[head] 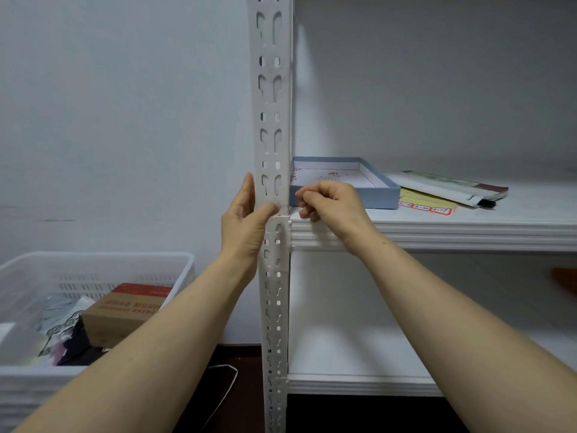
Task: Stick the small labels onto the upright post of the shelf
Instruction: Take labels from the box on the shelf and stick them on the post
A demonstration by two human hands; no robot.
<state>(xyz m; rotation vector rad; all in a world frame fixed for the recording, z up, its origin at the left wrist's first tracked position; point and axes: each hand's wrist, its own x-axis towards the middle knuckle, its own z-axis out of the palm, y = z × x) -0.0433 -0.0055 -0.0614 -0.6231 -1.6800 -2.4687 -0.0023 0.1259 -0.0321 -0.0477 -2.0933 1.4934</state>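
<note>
Head view: left hand [242, 226] thumb presses post [271, 120]; right hand [331, 203] fingers curled.

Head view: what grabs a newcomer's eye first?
The slotted white upright post runs down the centre. The left hand presses its thumb on it at shelf height, the right hand pinched beside it. A shallow blue box sits on the shelf behind.

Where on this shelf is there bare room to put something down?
Crowded at the left: the blue box, yellow label sheet and booklet sit close together. Bare patches: the middle shelf right of the booklet, and the lower shelf.
</note>
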